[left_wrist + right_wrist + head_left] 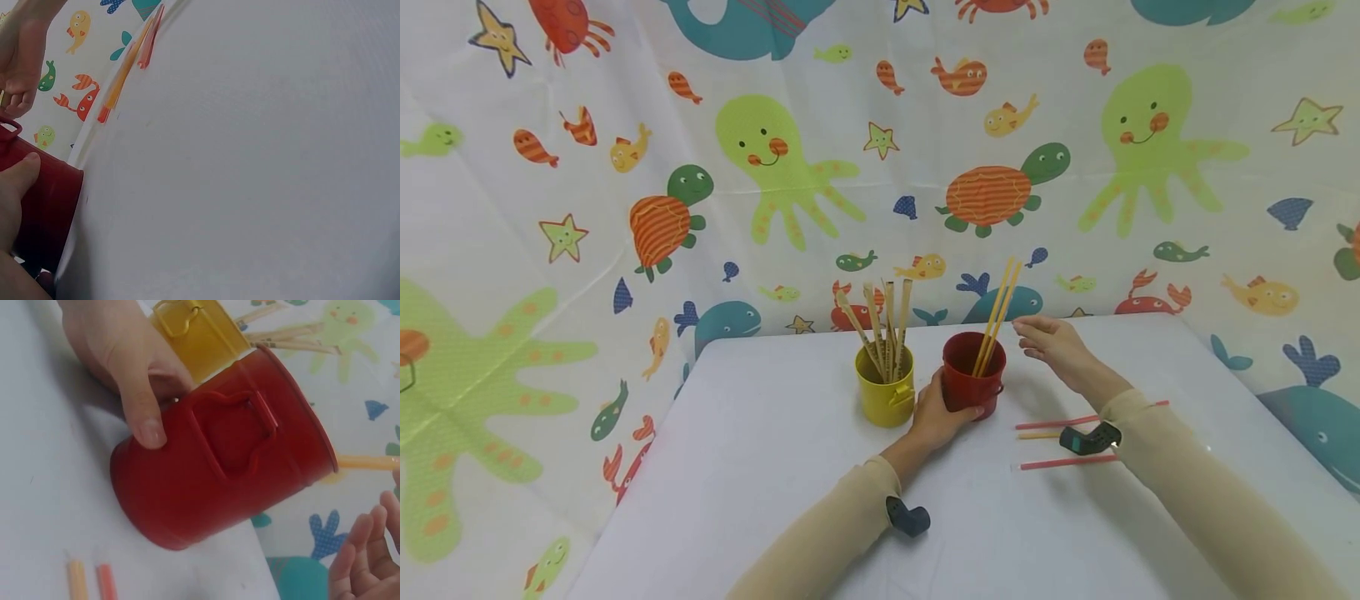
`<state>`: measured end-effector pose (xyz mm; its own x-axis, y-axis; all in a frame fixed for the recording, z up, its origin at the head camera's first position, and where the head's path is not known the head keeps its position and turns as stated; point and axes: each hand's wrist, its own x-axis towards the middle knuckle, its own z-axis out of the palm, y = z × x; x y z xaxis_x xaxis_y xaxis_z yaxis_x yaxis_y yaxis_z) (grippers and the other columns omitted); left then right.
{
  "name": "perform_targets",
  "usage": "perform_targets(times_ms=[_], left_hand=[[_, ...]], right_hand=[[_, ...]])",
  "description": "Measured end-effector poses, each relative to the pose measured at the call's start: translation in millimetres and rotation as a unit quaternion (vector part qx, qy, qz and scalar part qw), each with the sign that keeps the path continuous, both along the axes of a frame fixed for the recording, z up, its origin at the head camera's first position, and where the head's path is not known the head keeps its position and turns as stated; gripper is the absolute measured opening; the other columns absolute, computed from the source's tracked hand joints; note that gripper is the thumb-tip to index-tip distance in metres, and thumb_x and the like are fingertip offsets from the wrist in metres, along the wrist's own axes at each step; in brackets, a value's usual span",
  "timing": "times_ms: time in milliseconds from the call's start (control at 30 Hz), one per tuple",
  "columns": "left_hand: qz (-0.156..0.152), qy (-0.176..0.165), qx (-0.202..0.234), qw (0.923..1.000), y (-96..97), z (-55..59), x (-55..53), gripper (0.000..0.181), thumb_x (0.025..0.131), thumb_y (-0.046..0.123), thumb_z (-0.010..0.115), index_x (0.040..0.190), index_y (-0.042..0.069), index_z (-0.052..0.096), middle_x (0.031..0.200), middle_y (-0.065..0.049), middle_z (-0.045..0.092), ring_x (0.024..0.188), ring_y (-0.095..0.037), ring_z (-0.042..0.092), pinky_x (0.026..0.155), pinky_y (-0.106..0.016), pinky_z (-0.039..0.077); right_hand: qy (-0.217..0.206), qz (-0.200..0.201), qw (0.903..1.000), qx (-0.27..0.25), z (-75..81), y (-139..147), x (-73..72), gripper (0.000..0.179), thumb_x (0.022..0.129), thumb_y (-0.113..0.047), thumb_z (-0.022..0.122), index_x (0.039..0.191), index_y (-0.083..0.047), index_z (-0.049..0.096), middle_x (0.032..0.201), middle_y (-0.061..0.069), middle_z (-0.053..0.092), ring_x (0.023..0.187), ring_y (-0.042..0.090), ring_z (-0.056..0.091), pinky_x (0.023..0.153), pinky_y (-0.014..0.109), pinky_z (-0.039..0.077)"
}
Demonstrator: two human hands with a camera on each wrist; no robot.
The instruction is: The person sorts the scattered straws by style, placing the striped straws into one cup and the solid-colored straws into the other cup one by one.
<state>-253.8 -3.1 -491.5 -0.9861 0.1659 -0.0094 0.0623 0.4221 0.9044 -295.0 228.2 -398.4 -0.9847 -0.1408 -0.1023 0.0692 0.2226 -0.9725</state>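
A red bucket (962, 388) stands on the white table, with two thin yellow straw-like sticks (995, 317) leaning in it. My left hand (936, 417) grips the bucket's near left side; its thumb (150, 428) lies along the wall in the right wrist view. To the right of the yellow sticks is my right hand (1058, 350), fingers loosely bent and holding nothing visible. In the right wrist view the tips of its fingers (372, 534) show below one yellow stick. A yellow bucket (880, 406) with several pale printed sticks (902, 325) stands left of the red one.
On the table under my right forearm lie a red stick (1048, 424), a yellow stick (1036, 435) and another red stick (1063, 463), partly covered by the sleeve. A curtain (850, 133) printed with sea animals hangs behind the table's back edge.
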Motion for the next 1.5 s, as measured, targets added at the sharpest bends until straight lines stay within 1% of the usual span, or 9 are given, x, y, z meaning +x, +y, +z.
perform_targets(times_ms=[67, 267, 400, 533, 667, 833, 1100, 1300, 1500], left_hand=[[0.000, 0.001, 0.002, 1.0000, -0.1, -0.6, -0.3, 0.087, 0.086, 0.030, 0.081, 0.156, 0.022, 0.030, 0.152, -0.001, 0.049, 0.143, -0.023, 0.044, 0.115, -0.051, 0.045], [-0.001, 0.005, 0.005, 1.0000, 0.0, -2.1, 0.0, 0.086, 0.086, 0.029, 0.081, 0.155, 0.023, 0.031, 0.152, 0.000, 0.049, 0.143, -0.023, 0.045, 0.115, -0.050, 0.046], [0.000, 0.008, 0.001, 1.0000, 0.7, -1.5, 0.7, 0.085, 0.086, 0.030, 0.081, 0.155, 0.024, 0.031, 0.152, 0.000, 0.049, 0.143, -0.023, 0.045, 0.114, -0.050, 0.046], [0.004, 0.009, -0.001, 1.0000, 0.8, -0.5, 0.3, 0.085, 0.086, 0.029, 0.081, 0.155, 0.024, 0.032, 0.152, 0.000, 0.050, 0.142, -0.023, 0.045, 0.114, -0.051, 0.047], [0.006, 0.006, -0.004, 1.0000, 0.5, -1.4, -0.7, 0.086, 0.085, 0.029, 0.082, 0.155, 0.024, 0.031, 0.153, 0.000, 0.049, 0.143, -0.023, 0.044, 0.115, -0.050, 0.045], [0.005, 0.005, -0.006, 1.0000, 0.9, -1.6, -0.3, 0.088, 0.085, 0.030, 0.082, 0.156, 0.023, 0.030, 0.153, 0.000, 0.049, 0.144, -0.022, 0.044, 0.117, -0.049, 0.043], [0.008, 0.008, -0.006, 0.9999, 2.5, -0.3, 0.4, 0.087, 0.085, 0.029, 0.082, 0.156, 0.024, 0.031, 0.153, 0.001, 0.050, 0.143, -0.022, 0.045, 0.117, -0.049, 0.044], [0.009, 0.005, -0.007, 0.9999, 4.9, -1.0, -0.1, 0.087, 0.085, 0.030, 0.082, 0.155, 0.025, 0.031, 0.153, 0.001, 0.049, 0.143, -0.022, 0.044, 0.115, -0.049, 0.046], [0.017, 0.005, -0.009, 0.9998, 4.5, -0.9, 0.0, 0.087, 0.084, 0.029, 0.083, 0.155, 0.025, 0.032, 0.152, 0.001, 0.050, 0.143, -0.023, 0.044, 0.114, -0.050, 0.046]], right_hand=[[0.003, 0.006, 0.9997, 0.024, 1.3, 4, 2.6, 0.062, 0.101, -0.044, 0.059, 0.142, 0.002, 0.049, 0.138, 0.010, 0.052, 0.107, 0.011, 0.057, 0.087, 0.010, 0.053], [0.002, 0.025, 0.9969, 0.075, -1.1, 17, 16.8, 0.062, 0.102, -0.043, 0.058, 0.143, 0.002, 0.048, 0.127, 0.005, 0.057, 0.105, 0.013, 0.058, 0.088, 0.012, 0.053], [0.016, 0.052, 0.9908, 0.124, -8.7, 26, 26.0, 0.058, 0.103, -0.041, 0.056, 0.143, 0.000, 0.050, 0.138, 0.022, 0.056, 0.112, 0.023, 0.061, 0.095, 0.025, 0.057], [0.041, 0.104, 0.9796, 0.167, -18.3, 33, 33.1, 0.052, 0.103, -0.035, 0.058, 0.140, 0.001, 0.054, 0.140, 0.028, 0.057, 0.112, 0.029, 0.064, 0.097, 0.039, 0.057], [0.050, 0.145, 0.9706, 0.185, -28.9, 40, 39.0, 0.047, 0.101, -0.028, 0.061, 0.137, 0.001, 0.057, 0.136, 0.026, 0.061, 0.110, 0.030, 0.065, 0.096, 0.041, 0.058], [0.055, 0.154, 0.9663, 0.199, -33.7, 50, 45.6, 0.043, 0.101, -0.025, 0.062, 0.136, -0.002, 0.059, 0.138, 0.024, 0.061, 0.118, 0.032, 0.063, 0.098, 0.049, 0.058], [0.071, 0.197, 0.9552, 0.209, -38.1, 74, 50.2, 0.035, 0.098, -0.015, 0.065, 0.130, 0.000, 0.064, 0.132, 0.024, 0.064, 0.112, 0.027, 0.065, 0.086, 0.020, 0.058], [0.075, 0.202, 0.9494, 0.228, -43.3, 94, 53.4, 0.030, 0.094, -0.011, 0.069, 0.122, 0.000, 0.069, 0.124, 0.024, 0.068, 0.095, 0.007, 0.060, 0.077, 0.019, 0.054], [0.058, 0.205, 0.9485, 0.235, -48.1, 100, 51.6, 0.030, 0.093, -0.016, 0.072, 0.119, 0.000, 0.072, 0.121, 0.022, 0.070, 0.091, 0.004, 0.058, 0.077, 0.018, 0.051]])
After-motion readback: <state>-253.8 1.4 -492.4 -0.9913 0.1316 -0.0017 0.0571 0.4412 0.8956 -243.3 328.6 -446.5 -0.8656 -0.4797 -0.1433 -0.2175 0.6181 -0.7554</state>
